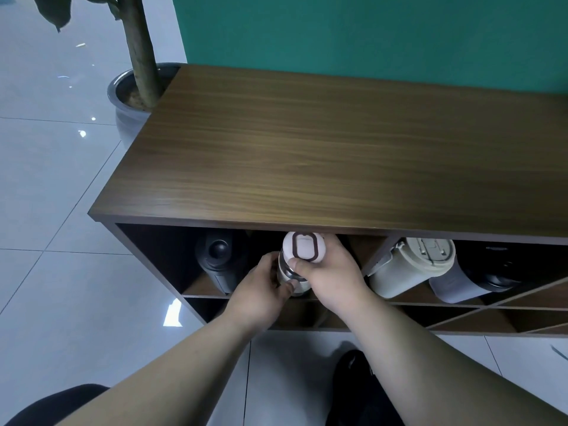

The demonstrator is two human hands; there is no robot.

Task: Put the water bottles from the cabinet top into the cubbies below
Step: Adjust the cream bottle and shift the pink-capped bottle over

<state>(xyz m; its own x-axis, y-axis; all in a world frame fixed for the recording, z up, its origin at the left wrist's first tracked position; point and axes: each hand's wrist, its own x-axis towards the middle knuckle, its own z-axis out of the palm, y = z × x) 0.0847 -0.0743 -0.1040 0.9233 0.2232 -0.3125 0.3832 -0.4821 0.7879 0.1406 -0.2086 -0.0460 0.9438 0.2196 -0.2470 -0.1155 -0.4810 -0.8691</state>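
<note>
Gripping a white-lidded bottle [302,261] from both sides, the left hand [264,295] wraps its lower body and the right hand [330,272] closes around the cap, just under the cabinet top's [307,155] front edge at a cubby mouth. Its round lid carries a brown rounded-rectangle loop; no lettering is legible. A matte black bottle [216,258] lies near the cabinet's left end; a cream tumbler [408,265] and a dark flask [491,272] lie right. Wood-grain laminate looks smooth.
</note>
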